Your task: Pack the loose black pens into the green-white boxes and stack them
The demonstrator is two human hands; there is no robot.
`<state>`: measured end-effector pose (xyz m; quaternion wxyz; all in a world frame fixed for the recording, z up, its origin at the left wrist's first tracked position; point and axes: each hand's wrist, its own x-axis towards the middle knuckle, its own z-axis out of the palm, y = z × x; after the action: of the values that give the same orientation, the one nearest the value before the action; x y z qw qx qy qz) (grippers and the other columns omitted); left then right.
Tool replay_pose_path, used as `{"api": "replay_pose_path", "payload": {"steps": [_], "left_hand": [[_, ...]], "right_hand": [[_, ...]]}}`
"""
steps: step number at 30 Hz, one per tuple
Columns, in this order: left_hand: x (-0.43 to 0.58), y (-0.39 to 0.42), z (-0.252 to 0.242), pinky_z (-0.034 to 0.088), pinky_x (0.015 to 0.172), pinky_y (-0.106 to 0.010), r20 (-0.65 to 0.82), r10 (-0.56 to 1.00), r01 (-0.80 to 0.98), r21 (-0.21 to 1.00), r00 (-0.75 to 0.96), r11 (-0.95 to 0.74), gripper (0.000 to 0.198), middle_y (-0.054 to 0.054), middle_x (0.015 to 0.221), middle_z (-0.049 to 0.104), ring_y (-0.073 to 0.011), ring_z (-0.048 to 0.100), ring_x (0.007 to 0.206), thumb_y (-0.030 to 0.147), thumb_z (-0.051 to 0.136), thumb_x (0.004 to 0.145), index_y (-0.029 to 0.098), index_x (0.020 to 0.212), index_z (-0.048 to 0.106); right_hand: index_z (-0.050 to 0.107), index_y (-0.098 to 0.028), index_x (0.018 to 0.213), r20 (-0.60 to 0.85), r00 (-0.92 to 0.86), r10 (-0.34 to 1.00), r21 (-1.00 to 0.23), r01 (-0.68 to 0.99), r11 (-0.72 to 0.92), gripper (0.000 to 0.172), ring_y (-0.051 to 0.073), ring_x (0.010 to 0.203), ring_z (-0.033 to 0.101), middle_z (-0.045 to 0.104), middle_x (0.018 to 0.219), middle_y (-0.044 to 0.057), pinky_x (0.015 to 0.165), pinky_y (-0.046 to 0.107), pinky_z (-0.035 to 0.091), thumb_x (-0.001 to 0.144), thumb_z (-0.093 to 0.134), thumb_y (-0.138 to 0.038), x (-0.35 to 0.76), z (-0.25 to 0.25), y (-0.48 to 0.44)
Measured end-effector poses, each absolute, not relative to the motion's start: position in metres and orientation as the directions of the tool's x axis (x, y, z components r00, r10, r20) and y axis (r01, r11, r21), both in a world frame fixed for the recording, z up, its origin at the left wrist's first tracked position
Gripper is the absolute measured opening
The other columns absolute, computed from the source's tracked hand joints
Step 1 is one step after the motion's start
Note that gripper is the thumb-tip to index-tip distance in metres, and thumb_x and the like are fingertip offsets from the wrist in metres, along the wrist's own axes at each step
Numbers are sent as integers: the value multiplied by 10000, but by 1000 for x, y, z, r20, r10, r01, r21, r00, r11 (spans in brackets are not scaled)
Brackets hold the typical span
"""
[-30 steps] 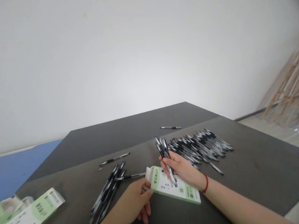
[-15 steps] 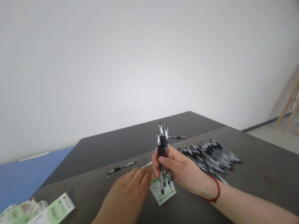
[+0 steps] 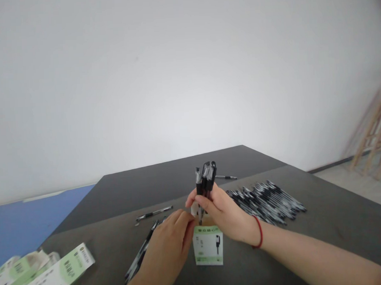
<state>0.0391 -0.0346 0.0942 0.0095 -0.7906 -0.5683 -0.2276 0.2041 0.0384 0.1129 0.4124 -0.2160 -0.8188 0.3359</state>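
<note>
My right hand (image 3: 224, 213) is closed around a bundle of black pens (image 3: 205, 180), held upright with their tips in the open top of a green and white pen box (image 3: 208, 245). The box stands on end on the dark grey table (image 3: 325, 229). My left hand (image 3: 168, 245) grips the box's left side and holds it upright. A red string circles my right wrist.
A big heap of black pens (image 3: 266, 200) lies right of my hands. A smaller bunch of pens (image 3: 142, 253) lies left, partly behind my left hand. Single pens (image 3: 154, 213) lie farther back. More green boxes (image 3: 41, 276) sit at the lower left. A wooden frame (image 3: 375, 141) stands at right.
The box went from lying flat to standing on end. My right hand raised the pen bundle upright and lowered it into the box's open top, while my left hand moved to the box's side.
</note>
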Motion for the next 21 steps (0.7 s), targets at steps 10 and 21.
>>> {"api": "replay_pose_path", "payload": {"steps": [10, 21], "left_hand": [[40, -31, 90, 410, 591, -261, 406, 902, 893, 338, 147, -298, 216, -18, 781, 645, -173, 617, 679, 255, 385, 975, 220, 868, 570], [38, -29, 90, 428, 639, -277, 401, 906, 874, 385, 132, -298, 210, -27, 842, 647, -187, 631, 751, 278, 379, 979, 225, 900, 567]], "right_hand": [[675, -196, 1040, 461, -566, 683, -771, 126, 625, 306, 219, 1083, 577, 671, 1097, 69, 992, 390, 397, 1015, 384, -289, 210, 108, 42], [578, -181, 1120, 412, -522, 747, -822, 142, 552, 205, 216, 1054, 585, 638, 1095, 79, 946, 370, 444, 950, 497, -261, 203, 82, 41]]}}
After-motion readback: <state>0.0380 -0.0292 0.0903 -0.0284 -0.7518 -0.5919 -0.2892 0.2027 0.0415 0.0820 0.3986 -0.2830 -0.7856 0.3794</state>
